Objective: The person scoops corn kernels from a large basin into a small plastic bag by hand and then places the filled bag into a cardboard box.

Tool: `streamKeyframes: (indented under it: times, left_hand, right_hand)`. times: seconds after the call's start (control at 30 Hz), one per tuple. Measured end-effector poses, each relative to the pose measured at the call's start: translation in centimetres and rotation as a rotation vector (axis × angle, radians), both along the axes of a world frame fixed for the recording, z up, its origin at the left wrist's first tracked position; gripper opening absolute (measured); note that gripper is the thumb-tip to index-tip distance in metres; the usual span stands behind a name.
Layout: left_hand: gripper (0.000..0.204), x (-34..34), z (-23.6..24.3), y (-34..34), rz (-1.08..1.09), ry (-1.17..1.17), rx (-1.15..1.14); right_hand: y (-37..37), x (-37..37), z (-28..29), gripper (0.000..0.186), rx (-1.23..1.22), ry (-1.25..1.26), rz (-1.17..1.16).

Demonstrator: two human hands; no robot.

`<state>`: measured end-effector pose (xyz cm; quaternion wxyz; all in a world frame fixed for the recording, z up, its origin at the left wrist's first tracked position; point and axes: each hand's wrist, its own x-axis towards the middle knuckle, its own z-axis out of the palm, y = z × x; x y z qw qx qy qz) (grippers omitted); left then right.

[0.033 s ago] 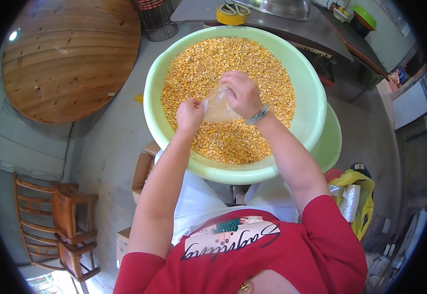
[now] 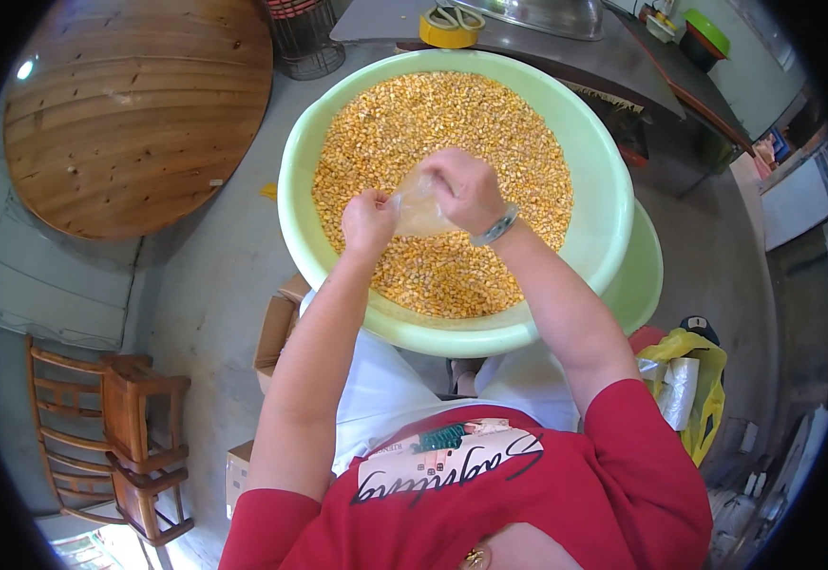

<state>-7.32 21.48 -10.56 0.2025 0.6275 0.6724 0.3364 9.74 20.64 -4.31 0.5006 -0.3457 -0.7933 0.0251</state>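
A clear, thin plastic bag (image 2: 418,217) is stretched between my two hands, above a heap of yellow corn kernels (image 2: 490,119). My left hand (image 2: 369,224) pinches one edge of it with thumb and fingertips. On the other side, my right hand (image 2: 467,193) is closed on the bag, its fingers curled and partly hidden by the back of the hand. No kernels can be made out inside the bag. The corn lies in a large, pale green basin (image 2: 613,223) in front of my legs.
Beneath the basin's right side shows another green basin (image 2: 648,261). A yellow tape roll (image 2: 449,36) with scissors on it sits on the grey table beyond. Leftward are a round wooden tabletop (image 2: 138,114), a wooden chair (image 2: 133,408) and a cardboard box (image 2: 272,332); a yellow bag (image 2: 713,389) lies right.
My right hand has come slightly toward me, still gripping the bag, which has shifted a little with it. My left hand stays in about the same place.
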Motion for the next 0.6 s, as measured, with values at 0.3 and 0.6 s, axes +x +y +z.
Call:
streamKeyframes:
  times: [0.3,0.6]
  left_hand:
    - [0.013,0.5,0.5,-0.3,0.022,0.037,-0.006]
    - [0.018,0.8,1.1,-0.8,-0.045,0.085,-0.006]
  right_hand:
    - [0.1,0.6,2.0,0.028,0.172,0.028,-0.106]
    - [-2.0,-2.1,-1.9,0.013,-0.344,-0.139,0.244]
